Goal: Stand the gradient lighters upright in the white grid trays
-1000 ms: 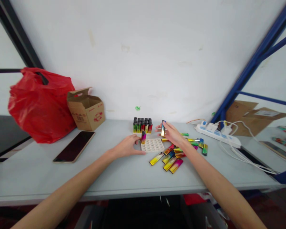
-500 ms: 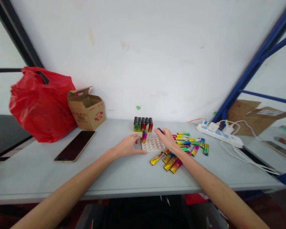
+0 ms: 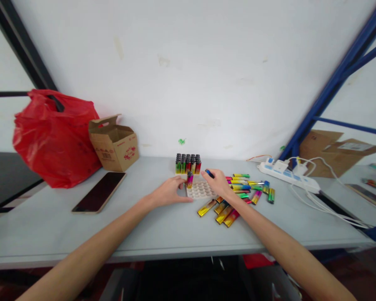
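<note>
A white tray with rows of round holes (image 3: 200, 190) lies on the table, with one magenta-and-gold lighter (image 3: 189, 179) upright at its back left corner. My left hand (image 3: 171, 190) is at the tray's left side, thumb stretched along the front corner and fingers apart from it, close to the upright lighter. Above the tray's right part, my right hand (image 3: 218, 183) has its fingers closed around a dark blue lighter (image 3: 209, 173). Behind the tray stands a block of upright lighters (image 3: 188, 164) with black tops. Loose shiny lighters (image 3: 224, 214) lie right of the tray, partly under my right forearm.
A phone (image 3: 99, 192), an open cardboard box (image 3: 114, 144) and a red plastic bag (image 3: 56, 138) are on the left. At the right, a white power strip (image 3: 288, 177) with trailing cables lies before blue metal framing (image 3: 335, 88). The wall rises behind the table.
My right hand has shifted very slightly, and the dark blue lighter in it is tilted a little more and shows more. My left hand and the upright lighter stay in place.
</note>
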### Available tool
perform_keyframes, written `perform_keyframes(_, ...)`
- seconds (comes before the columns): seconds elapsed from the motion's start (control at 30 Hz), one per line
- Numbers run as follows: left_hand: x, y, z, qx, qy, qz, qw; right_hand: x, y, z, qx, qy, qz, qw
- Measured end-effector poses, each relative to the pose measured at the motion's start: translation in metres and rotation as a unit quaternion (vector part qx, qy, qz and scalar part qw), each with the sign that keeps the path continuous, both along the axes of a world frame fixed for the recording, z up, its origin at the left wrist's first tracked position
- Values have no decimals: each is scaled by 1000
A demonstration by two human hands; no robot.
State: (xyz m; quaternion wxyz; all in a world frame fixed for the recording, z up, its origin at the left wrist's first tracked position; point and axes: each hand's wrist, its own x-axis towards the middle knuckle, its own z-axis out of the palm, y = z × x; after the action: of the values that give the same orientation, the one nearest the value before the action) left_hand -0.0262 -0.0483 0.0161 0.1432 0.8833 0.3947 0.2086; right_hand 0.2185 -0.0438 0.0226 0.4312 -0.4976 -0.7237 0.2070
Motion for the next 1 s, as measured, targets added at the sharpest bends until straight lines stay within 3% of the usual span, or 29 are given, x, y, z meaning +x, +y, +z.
perform_keyframes(0.2, 0, 0, -1, 6, 0, -2, 1000, 1, -1, -1, 26, 2, 9, 1000)
perform_keyframes(0.33, 0, 1, -2, 7, -11, -3, 1000, -1, -4, 0, 11, -5, 68, 998)
perform_keyframes(0.5, 0, 0, -2, 3, -20, -7, 1000, -5, -12, 5, 88, -92, 107, 986)
perform_keyframes(0.67, 0, 0, -1, 2, -10, -6, 1000, -5, -15, 8, 9, -95, 103, 990)
perform_keyframes(0.8, 0, 1, -3, 2, -12, -9, 1000, -4, -12, 2, -3, -97, 143, 985)
perform_keyframes(0.9, 0, 2, -3, -2, -22, -17, 1000, -5, -8, -3, 34, -154, 162, 974)
perform_keyframes(1.0, 0, 2, -4, -8, -27, -16, 999, -9, -7, -6, 90, -226, 138, 960)
